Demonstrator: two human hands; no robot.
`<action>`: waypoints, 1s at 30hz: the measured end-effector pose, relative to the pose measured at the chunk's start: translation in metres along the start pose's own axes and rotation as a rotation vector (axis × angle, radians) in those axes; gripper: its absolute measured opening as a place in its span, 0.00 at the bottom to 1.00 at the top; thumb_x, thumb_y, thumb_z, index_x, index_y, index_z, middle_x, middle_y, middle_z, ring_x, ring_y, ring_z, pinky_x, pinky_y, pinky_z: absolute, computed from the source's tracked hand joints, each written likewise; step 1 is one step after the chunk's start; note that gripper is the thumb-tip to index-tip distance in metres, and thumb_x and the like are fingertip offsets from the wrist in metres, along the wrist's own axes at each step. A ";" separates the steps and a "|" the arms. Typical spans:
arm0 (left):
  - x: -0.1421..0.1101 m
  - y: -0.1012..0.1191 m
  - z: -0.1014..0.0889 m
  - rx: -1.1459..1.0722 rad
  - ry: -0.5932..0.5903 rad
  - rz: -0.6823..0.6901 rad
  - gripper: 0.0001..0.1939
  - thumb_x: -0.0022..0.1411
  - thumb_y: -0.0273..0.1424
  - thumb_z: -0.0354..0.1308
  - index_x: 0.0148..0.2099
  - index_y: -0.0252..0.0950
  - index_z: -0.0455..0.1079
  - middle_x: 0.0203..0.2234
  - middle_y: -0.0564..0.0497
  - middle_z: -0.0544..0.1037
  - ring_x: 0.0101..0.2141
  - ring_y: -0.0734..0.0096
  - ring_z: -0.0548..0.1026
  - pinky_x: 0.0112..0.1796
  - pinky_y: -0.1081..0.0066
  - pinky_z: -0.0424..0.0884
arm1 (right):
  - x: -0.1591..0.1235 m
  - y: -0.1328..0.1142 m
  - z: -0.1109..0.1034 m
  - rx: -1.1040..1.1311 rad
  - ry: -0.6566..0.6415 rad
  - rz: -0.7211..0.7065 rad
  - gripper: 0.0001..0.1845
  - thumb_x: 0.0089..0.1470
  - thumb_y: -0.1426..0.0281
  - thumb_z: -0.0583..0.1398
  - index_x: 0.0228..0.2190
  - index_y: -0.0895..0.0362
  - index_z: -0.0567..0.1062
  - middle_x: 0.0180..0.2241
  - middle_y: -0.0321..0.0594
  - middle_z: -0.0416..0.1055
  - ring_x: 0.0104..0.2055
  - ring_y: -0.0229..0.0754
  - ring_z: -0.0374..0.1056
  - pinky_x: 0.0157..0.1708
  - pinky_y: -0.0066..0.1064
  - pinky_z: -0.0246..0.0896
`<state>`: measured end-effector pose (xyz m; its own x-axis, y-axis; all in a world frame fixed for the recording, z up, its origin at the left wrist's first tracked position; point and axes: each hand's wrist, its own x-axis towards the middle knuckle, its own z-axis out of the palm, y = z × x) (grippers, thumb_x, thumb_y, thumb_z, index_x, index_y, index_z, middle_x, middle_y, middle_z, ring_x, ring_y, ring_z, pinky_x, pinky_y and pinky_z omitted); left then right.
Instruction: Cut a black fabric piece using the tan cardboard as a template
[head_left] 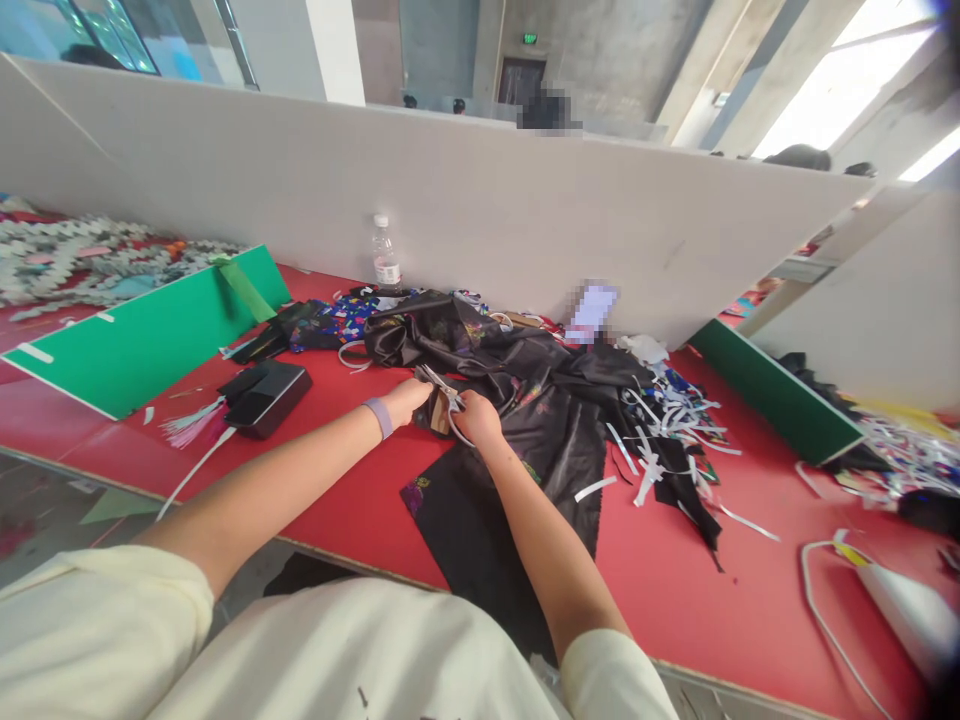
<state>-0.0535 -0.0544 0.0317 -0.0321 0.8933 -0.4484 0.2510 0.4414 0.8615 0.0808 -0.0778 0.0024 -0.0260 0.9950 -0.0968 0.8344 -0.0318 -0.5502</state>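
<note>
Both my hands meet over a heap of black patterned fabric (525,400) on the red table (360,500). My left hand (405,400), with a lilac band at the wrist, pinches a small brownish piece of cloth (438,414) at the fabric's edge. My right hand (475,415) is closed around the white handles of a pair of scissors (444,386), whose blades point left toward my left hand's fingers. A flat black sheet of fabric (480,530) hangs over the table's near edge under my right forearm.
A black box (262,395) and a pink tassel (187,425) lie left. Green boards (142,335) (772,395) flank the work area. A water bottle (385,255) stands by the white partition (480,210). White strips and scraps (667,430) litter the right; a white device with cord (900,600) sits at the far right.
</note>
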 end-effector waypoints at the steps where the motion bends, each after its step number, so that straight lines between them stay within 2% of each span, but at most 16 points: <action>1: 0.001 -0.001 -0.001 -0.021 -0.013 -0.025 0.10 0.61 0.34 0.60 0.40 0.32 0.72 0.30 0.46 0.80 0.31 0.63 0.79 0.33 0.65 0.76 | 0.000 0.000 0.000 -0.001 -0.002 0.003 0.17 0.52 0.65 0.62 0.44 0.56 0.74 0.43 0.46 0.77 0.46 0.47 0.73 0.37 0.29 0.61; 4: 0.001 -0.003 -0.002 -0.092 -0.063 -0.073 0.04 0.55 0.26 0.64 0.34 0.32 0.72 0.25 0.48 0.80 0.28 0.64 0.80 0.32 0.66 0.76 | -0.001 -0.001 -0.001 -0.003 -0.006 0.008 0.17 0.52 0.65 0.63 0.44 0.56 0.74 0.42 0.46 0.77 0.44 0.47 0.73 0.36 0.29 0.61; 8: 0.000 -0.007 -0.002 -0.164 -0.095 -0.072 0.09 0.46 0.19 0.66 0.31 0.31 0.72 0.23 0.47 0.80 0.28 0.62 0.80 0.34 0.65 0.77 | -0.002 -0.001 -0.001 0.000 0.005 0.006 0.15 0.53 0.65 0.62 0.43 0.56 0.75 0.41 0.45 0.78 0.44 0.46 0.73 0.35 0.28 0.60; 14: 0.011 -0.016 -0.006 -0.202 -0.139 -0.094 0.09 0.43 0.20 0.67 0.29 0.33 0.73 0.21 0.48 0.79 0.27 0.59 0.80 0.33 0.62 0.78 | -0.003 0.000 0.000 0.009 0.021 0.009 0.16 0.51 0.65 0.63 0.43 0.56 0.75 0.40 0.44 0.78 0.42 0.46 0.74 0.34 0.28 0.59; 19: 0.020 -0.021 -0.007 -0.199 -0.169 -0.079 0.07 0.43 0.21 0.67 0.28 0.32 0.74 0.23 0.46 0.81 0.28 0.59 0.81 0.34 0.62 0.78 | -0.003 0.000 0.000 0.021 0.023 0.012 0.17 0.50 0.65 0.64 0.43 0.56 0.75 0.40 0.43 0.78 0.42 0.45 0.74 0.34 0.27 0.59; 30: 0.004 -0.021 -0.003 -0.068 -0.081 0.055 0.11 0.40 0.18 0.64 0.30 0.34 0.75 0.27 0.47 0.81 0.36 0.59 0.80 0.36 0.69 0.75 | -0.006 -0.001 -0.003 0.079 -0.005 0.043 0.17 0.50 0.68 0.64 0.44 0.56 0.74 0.40 0.44 0.78 0.42 0.46 0.73 0.36 0.29 0.58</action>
<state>-0.0616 -0.0595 0.0128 0.0593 0.9076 -0.4156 0.1835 0.3993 0.8983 0.0820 -0.0830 0.0060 0.0063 0.9920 -0.1258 0.7885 -0.0823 -0.6095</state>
